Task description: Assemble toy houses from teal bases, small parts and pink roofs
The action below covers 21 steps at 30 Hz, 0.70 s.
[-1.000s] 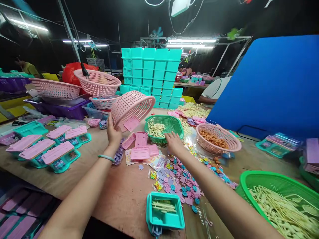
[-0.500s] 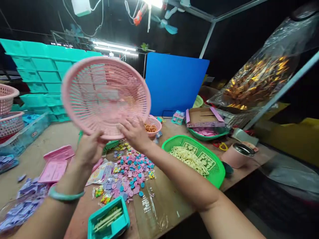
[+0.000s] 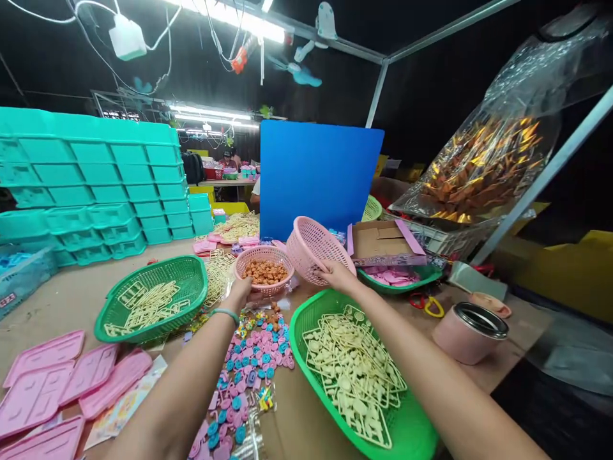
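Observation:
My right hand (image 3: 335,275) grips the near rim of a round pink plastic basket (image 3: 320,246), tilted on its side, with no contents visible. To its left a second pink basket (image 3: 242,263) stands upright, filled with small brown pieces (image 3: 265,273). My left hand (image 3: 241,294), with a pale green bangle at its wrist, is closed at this basket's front left rim; its fingertips are partly hidden. Just in front of both hands lies a loose spread of pink, blue and purple small plastic parts (image 3: 256,358). A few brown pieces lie on the table by the left hand.
Green baskets of cream plastic frames stand left (image 3: 191,271) and right (image 3: 306,377). Pink trays (image 3: 36,390) lie front left. Stacked turquoise bins (image 3: 96,172) and a blue board (image 3: 316,179) rise behind. At right are a cardboard box (image 3: 387,239), scissors (image 3: 433,306) and a pink mug (image 3: 467,335).
Earlier both hands held one pink basket raised at the left. Now that basket is lower and farther right in my right hand, and my left hand has moved to the basket of brown pieces.

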Motion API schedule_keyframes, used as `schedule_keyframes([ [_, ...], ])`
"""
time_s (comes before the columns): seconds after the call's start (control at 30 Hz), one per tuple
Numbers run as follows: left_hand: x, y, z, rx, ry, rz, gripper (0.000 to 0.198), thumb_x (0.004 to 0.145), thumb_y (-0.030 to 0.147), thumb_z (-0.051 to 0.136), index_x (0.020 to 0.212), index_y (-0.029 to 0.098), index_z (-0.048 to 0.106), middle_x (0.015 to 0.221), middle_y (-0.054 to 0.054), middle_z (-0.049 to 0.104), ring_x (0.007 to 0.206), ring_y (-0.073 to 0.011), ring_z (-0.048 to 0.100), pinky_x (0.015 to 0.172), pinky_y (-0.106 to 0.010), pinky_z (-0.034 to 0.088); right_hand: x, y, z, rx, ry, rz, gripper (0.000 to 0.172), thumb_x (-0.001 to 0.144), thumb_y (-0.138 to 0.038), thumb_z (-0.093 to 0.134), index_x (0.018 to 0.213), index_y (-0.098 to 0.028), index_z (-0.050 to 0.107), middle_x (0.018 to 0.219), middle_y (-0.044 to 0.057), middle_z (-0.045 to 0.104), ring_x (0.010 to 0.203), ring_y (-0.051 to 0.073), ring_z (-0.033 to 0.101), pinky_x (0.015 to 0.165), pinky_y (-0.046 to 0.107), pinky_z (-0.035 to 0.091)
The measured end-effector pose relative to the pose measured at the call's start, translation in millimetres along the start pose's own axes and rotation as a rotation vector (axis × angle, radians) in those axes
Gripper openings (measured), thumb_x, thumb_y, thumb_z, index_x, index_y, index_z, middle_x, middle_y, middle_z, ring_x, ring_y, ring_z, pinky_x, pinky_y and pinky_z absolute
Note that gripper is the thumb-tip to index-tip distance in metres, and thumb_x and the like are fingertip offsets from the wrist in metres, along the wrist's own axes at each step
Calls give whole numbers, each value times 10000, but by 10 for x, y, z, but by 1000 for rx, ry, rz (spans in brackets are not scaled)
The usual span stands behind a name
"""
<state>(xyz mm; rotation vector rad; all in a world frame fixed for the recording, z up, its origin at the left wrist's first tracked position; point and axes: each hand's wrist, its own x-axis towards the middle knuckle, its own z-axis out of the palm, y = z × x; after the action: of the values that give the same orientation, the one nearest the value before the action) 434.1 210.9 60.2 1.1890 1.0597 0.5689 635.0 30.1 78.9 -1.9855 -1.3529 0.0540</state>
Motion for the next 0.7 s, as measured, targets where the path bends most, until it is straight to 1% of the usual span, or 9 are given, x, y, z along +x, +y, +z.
schedule_keyframes([
  [0.1, 84, 229, -120, -67, 30, 42, 371, 957, 365, 626, 1272, 169, 596, 1242, -104, 644, 1024, -232, 668, 853, -438, 588, 46, 105, 21, -11, -30, 67, 324, 852, -279, 635, 1141, -176, 740, 987, 38, 780, 934, 228, 697, 861, 324, 535],
  [0.17, 110, 536, -259, -105, 61, 108, 369, 965, 379, 611, 1269, 169, 593, 1208, -98, 654, 978, -217, 675, 818, -414, 594, 104, 118, 32, -28, -72, 102, 373, 867, -249, 609, 1222, -186, 708, 1087, 51, 767, 981, 222, 690, 871, 303, 520],
  [0.2, 112, 714, -329, -116, 68, 137, 358, 969, 382, 605, 1255, 166, 598, 1177, -92, 664, 942, -204, 679, 790, -393, 598, 129, 104, 51, -44, -108, 116, 369, 865, -234, 608, 1217, -189, 711, 1080, 55, 768, 969, 219, 692, 853, 291, 516],
  [0.3, 56, 1184, -465, -111, 58, 184, 325, 975, 386, 596, 1188, 141, 620, 1055, -74, 690, 828, -171, 680, 717, -344, 594, 153, -32, 173, -116, -273, 132, 218, 821, -244, 672, 1008, -197, 776, 837, 29, 769, 790, 199, 694, 735, 256, 496],
  [0.37, -24, 1327, -443, -85, 28, 186, 308, 979, 381, 590, 1153, 130, 630, 1013, -71, 694, 798, -163, 677, 700, -333, 590, 113, -188, 270, -158, -383, 104, 161, 791, -321, 736, 900, -210, 781, 737, 4, 744, 700, 175, 674, 679, 236, 477],
  [0.43, -113, 1280, -316, -52, -23, 173, 307, 978, 382, 590, 1154, 134, 631, 1033, -74, 692, 819, -169, 680, 712, -342, 592, 30, -375, 328, -180, -445, 55, 266, 788, -419, 760, 973, -229, 775, 832, 12, 767, 736, 178, 684, 679, 233, 479],
  [0.53, -224, 935, 14, -7, -133, 144, 320, 971, 379, 603, 1195, 152, 622, 1111, -81, 680, 891, -189, 683, 758, -373, 598, -157, -670, 292, -220, -436, -7, 403, 826, -444, 732, 1160, -218, 725, 1092, 83, 761, 929, 239, 700, 763, 282, 498],
  [0.63, -296, 518, 364, 38, -241, 147, 339, 963, 363, 619, 1234, 161, 610, 1171, -91, 666, 947, -206, 680, 794, -397, 599, -383, -928, 122, -260, -430, -55, 310, 843, -379, 712, 1110, -223, 736, 1108, 95, 755, 997, 272, 691, 822, 324, 498],
  [0.7, -333, 322, 514, 68, -299, 177, 351, 958, 355, 626, 1252, 165, 602, 1201, -96, 657, 976, -216, 677, 815, -412, 597, -540, -1057, -17, -263, -479, -97, 268, 863, -367, 690, 1096, -244, 740, 1100, 75, 761, 989, 265, 699, 832, 328, 503],
])
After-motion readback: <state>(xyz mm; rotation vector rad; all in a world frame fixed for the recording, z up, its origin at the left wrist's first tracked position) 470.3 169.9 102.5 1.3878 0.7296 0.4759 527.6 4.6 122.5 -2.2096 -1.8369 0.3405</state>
